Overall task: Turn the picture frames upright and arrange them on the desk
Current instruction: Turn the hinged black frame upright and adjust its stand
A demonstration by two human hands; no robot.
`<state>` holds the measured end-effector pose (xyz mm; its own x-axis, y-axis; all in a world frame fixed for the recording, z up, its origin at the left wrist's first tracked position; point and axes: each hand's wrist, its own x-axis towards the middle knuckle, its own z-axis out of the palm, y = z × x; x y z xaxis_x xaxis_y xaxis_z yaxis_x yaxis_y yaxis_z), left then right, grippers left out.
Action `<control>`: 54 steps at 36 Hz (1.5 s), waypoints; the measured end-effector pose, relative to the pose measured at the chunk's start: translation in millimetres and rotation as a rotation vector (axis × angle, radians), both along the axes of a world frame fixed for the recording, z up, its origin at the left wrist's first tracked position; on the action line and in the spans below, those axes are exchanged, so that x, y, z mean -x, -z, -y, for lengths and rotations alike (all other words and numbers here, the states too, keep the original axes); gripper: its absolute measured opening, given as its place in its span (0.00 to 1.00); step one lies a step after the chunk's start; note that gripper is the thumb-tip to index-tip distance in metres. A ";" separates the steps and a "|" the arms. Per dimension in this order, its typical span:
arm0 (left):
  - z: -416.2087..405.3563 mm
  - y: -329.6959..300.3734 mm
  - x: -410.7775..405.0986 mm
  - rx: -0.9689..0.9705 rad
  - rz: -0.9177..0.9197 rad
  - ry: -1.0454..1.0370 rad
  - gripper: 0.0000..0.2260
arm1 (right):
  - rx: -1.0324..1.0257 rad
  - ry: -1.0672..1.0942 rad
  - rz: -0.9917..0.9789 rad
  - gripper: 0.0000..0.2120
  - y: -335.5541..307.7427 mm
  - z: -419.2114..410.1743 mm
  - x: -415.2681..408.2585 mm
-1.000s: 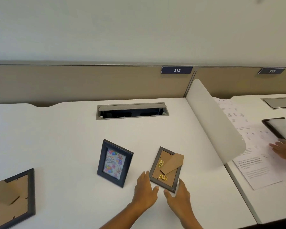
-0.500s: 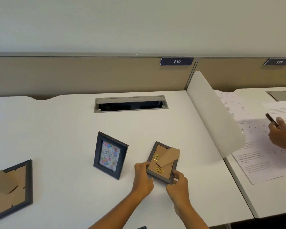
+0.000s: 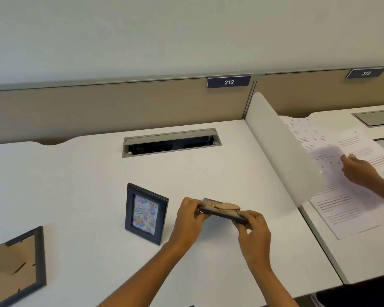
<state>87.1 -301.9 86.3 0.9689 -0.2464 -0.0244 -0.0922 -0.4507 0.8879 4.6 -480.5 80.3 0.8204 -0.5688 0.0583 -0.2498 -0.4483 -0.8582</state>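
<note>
A small dark picture frame is held just above the white desk, its brown cardboard back and stand facing up, seen almost edge-on. My left hand grips its left end and my right hand grips its right end. Left of my hands a second dark frame stands upright, showing a colourful birthday picture. A larger frame lies face down at the desk's near left corner, its brown back up.
An open cable slot is set into the desk's far middle. A white curved divider stands along the right edge. Beyond it another person's hand handles printed papers on the neighbouring desk. A tan partition runs behind.
Both hands closed on the small face-down frame and lifted it off the desk, tilting it up. The other person's hand moved among the papers.
</note>
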 end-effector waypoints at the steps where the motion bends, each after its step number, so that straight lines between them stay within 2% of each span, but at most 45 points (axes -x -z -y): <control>1: 1.0 -4.1 -3.9 0.013 0.024 0.000 0.09 | 0.010 -0.011 0.031 0.10 -5.2 3.1 -1.1; 4: 4.6 -17.7 -13.4 0.016 0.088 0.006 0.05 | 0.030 -0.038 0.062 0.05 -22.8 11.3 -4.6; 6: 6.6 -25.3 -16.3 0.002 0.079 -0.005 0.08 | -0.024 -0.035 0.021 0.01 -32.5 15.5 -6.4; 9: 10.6 -35.8 -14.8 0.116 -0.097 -0.053 0.15 | -0.178 -0.026 -0.005 0.13 -41.2 17.8 -8.5; 12: 14.0 -41.2 -13.3 0.178 -0.214 -0.104 0.17 | -0.242 -0.005 -0.021 0.18 -48.9 16.4 -10.1; 19: 11.6 -47.1 -13.9 0.222 -0.311 -0.164 0.24 | -0.350 0.052 -0.074 0.19 -55.7 11.2 -12.3; 27: 7.4 -56.3 -13.6 0.267 -0.368 -0.207 0.25 | -0.395 0.051 -0.114 0.29 -62.9 6.1 -14.4; 33: 5.7 -60.6 -9.5 0.293 -0.374 -0.161 0.24 | -0.401 0.023 -0.108 0.27 -63.2 9.2 -15.7; 38: -0.9 -64.3 -7.8 0.374 -0.338 -0.006 0.10 | -0.413 -0.015 -0.069 0.25 -65.2 15.8 -13.3; 46: -2.1 -59.4 -5.1 0.436 -0.196 0.027 0.07 | -0.441 -0.193 -0.086 0.22 -64.8 23.0 -6.1; 49: -0.9 -56.0 -4.2 0.478 -0.165 0.027 0.07 | -0.461 -0.238 -0.119 0.28 -68.7 23.4 -5.3; 54: -0.8 -50.9 -5.8 0.533 -0.169 -0.014 0.09 | -0.518 -0.291 -0.124 0.44 -63.8 26.0 -6.1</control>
